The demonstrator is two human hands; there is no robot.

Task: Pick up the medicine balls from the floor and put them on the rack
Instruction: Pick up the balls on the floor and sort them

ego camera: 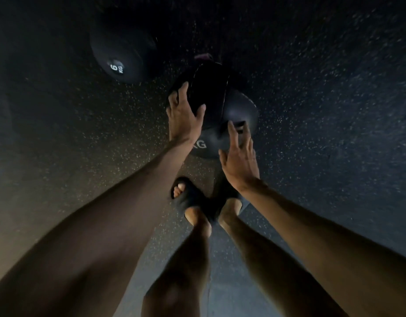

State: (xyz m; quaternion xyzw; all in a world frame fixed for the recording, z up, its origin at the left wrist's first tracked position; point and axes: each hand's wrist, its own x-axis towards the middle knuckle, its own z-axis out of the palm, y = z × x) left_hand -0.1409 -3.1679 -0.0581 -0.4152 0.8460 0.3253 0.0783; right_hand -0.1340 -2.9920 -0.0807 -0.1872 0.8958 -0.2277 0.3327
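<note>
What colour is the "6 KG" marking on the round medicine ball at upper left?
White lettering on the black round medicine ball, clearest in the head view.

The left hand (183,115) is spreading open at the near medicine ball's (241,106) left, the right hand (239,163) is hovering open over its front; the 6 KG ball (122,53) is lying beyond, leftward.
</note>
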